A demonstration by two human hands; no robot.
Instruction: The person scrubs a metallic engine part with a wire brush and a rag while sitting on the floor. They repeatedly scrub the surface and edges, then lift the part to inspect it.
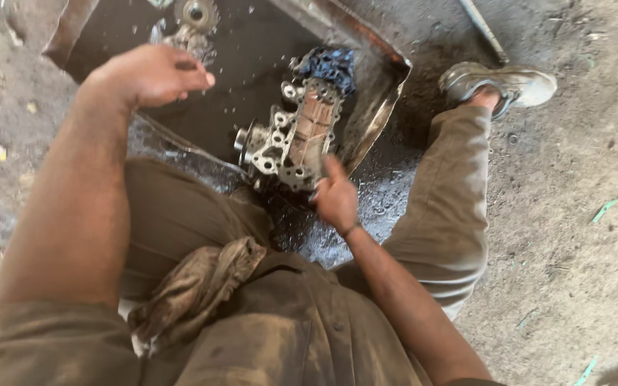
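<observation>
My right hand [336, 198] grips the near edge of a grey cast metal engine part [293, 139] with several bolt holes, propped over the rim of a shallow metal pan [388, 68] full of dark liquid. A dark blue rag [329, 66] lies at the part's far end. My left hand [153, 73] hovers above the pan with loosely curled fingers, holding nothing, droplets flying off around it. A small gear-like metal piece [196, 14] sits in the liquid beyond that hand.
I squat over the pan in oil-stained khaki clothes, a dirty cloth [193, 286] on my lap. My shoe [501, 82] rests on the dusty ground at the right. A metal rod [482, 28] lies at the top right. Wet dark ground surrounds the pan.
</observation>
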